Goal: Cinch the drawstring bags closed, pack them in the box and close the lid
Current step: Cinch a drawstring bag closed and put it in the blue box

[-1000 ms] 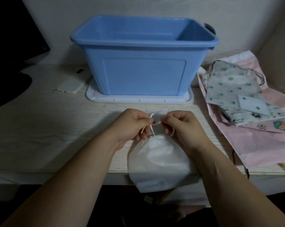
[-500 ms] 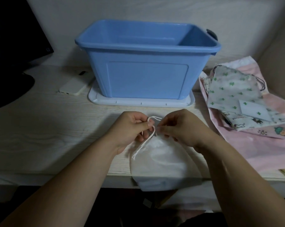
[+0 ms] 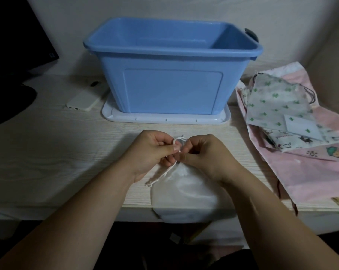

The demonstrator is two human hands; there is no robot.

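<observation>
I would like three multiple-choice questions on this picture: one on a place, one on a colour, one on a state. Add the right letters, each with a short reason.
1. Where does the blue box stand?
A. on the white lid
B. on the floor
C. on a chair

2. What colour is the bag whose cord the left hand and right hand pinch?
A. pink
B. white
C. green

3. How is the box?
A. open
B. closed by a lid
C. on its side

1 A: the lid's rim shows under the box's base.
2 B: the bag's cloth is white.
3 A: its inner walls show.
</observation>
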